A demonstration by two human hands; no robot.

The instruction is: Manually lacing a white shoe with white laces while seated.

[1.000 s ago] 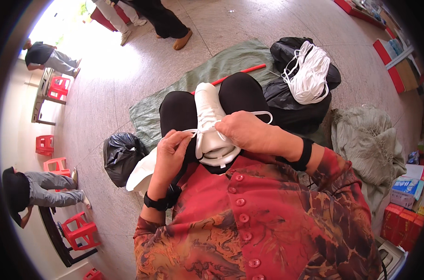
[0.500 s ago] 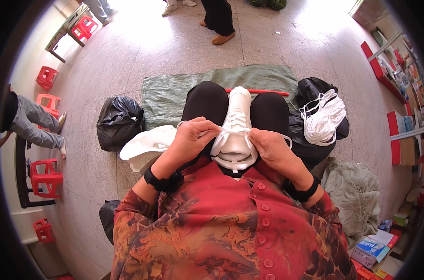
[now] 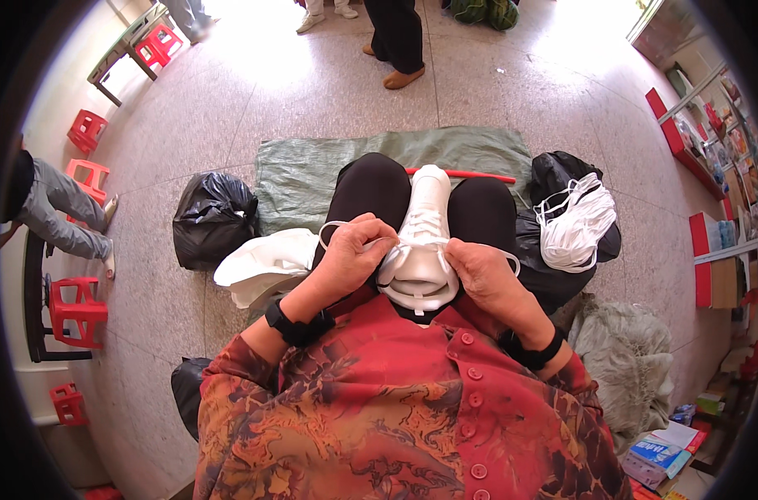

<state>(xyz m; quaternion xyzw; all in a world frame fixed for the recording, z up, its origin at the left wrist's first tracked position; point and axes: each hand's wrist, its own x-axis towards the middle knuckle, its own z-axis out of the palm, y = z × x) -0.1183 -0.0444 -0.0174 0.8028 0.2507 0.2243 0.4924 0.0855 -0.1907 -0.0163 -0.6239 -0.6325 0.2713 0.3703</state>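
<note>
A white sneaker (image 3: 420,271) rests between my knees, its toe pointing away from me and its opening toward my body. White lace crosses over the tongue in several rows. My left hand (image 3: 356,252) pinches a shoelace (image 3: 333,223) at the shoe's left side, and a loop of it arches behind the fingers. On the shoe's right side, my right hand (image 3: 480,268) is closed at the top eyelets with lace in its fingers; a loop curves out past the knuckles. Left of my thigh lies a second white shoe (image 3: 265,265), partly hidden by my left forearm.
Black plastic bags (image 3: 215,218) stand on the left; a bundle of white laces (image 3: 579,225) lies on black bags at the right. Beyond my knees are a green woven sheet (image 3: 312,171) and a red rod (image 3: 487,176). Red stools (image 3: 79,310) line the left wall; people stand nearby.
My hands have moved slightly apart, and the lace that was stretched between them above the shoe now lies lower, against the tongue. The whole view has shifted a little.
</note>
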